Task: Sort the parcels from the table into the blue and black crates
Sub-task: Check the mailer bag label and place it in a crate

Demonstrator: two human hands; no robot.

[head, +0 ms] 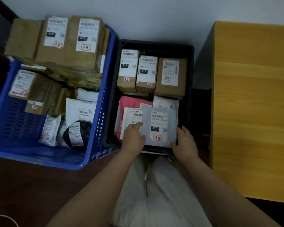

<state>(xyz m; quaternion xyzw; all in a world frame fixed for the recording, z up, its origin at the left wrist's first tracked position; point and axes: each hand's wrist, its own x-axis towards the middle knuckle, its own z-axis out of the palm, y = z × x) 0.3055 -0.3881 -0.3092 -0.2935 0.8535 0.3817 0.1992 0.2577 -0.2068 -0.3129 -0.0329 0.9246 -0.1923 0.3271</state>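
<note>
Hands [134, 136] holding grey, seemingly flat parcel [159, 126]

The room is dim. A plain pale wall [154, 15] runs along the far side. The floor [23, 185] is dark reddish brown. A yellow wooden worktop [252, 104] stands on the right, with a dark side. A dark frame [0, 7] shows at the top left corner.
</note>
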